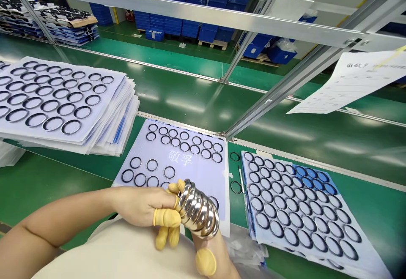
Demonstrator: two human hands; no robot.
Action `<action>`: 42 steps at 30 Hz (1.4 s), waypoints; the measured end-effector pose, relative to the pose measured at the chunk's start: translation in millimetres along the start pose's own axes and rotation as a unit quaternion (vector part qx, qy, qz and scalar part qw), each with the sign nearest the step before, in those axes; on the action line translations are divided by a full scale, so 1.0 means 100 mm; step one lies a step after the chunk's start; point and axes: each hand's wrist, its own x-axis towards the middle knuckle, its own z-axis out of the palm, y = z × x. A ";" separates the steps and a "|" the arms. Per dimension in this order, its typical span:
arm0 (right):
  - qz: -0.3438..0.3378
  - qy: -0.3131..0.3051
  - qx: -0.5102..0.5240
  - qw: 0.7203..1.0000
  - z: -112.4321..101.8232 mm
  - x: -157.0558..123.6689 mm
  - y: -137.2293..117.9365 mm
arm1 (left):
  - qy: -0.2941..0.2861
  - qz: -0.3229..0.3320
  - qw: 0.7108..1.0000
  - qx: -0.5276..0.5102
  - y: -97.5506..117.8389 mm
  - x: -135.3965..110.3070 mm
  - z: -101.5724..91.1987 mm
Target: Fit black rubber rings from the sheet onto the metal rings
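Metal rings point(197, 209) sit in a tight stack, pressed between the left hand point(139, 206) and the right hand point(207, 257), both wearing yellow finger cots point(163, 217). Beyond them, the middle sheet point(176, 157) seems only partly filled with black-edged rings; the right sheet point(285, 245) and left pile of sheets point(120, 122) look full.

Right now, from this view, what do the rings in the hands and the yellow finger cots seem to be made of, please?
The rings look like polished metal, perhaps stainless steel or chrome plating, since their curves show bright mirror-like reflections. The finger cots look like thin latex or similar rubber: matt yellow and stretched closely on the fingers, though the exact material cannot be told.
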 end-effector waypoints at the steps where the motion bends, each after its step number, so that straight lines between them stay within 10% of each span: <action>1: -0.001 -0.002 -0.009 1.000 0.00 0.00 0.00 | 0.007 -0.001 1.000 0.005 -0.01 0.00 0.00; 7: -0.011 0.014 -0.046 0.999 0.03 0.07 -0.12 | 0.062 0.058 0.994 -0.066 -0.12 0.09 0.05; 14: -0.040 0.046 -0.070 0.996 0.04 0.05 -0.04 | 0.201 -0.045 0.957 -0.207 -0.27 0.15 0.10; 20: -0.068 -0.013 -0.135 0.988 0.05 0.12 -0.19 | 0.212 0.063 0.972 -0.083 -0.26 0.16 0.08; 27: -0.039 0.016 0.015 0.999 0.03 0.09 -0.01 | 0.291 0.126 0.946 0.063 -0.07 0.05 0.03; 35: 0.041 0.240 0.066 0.968 -0.17 0.25 0.27 | 0.353 -0.024 0.896 0.270 -0.26 0.29 -0.14; 42: 0.110 0.255 0.138 0.951 -0.22 0.29 0.48 | 0.284 -0.134 0.848 0.427 -0.49 0.43 -0.19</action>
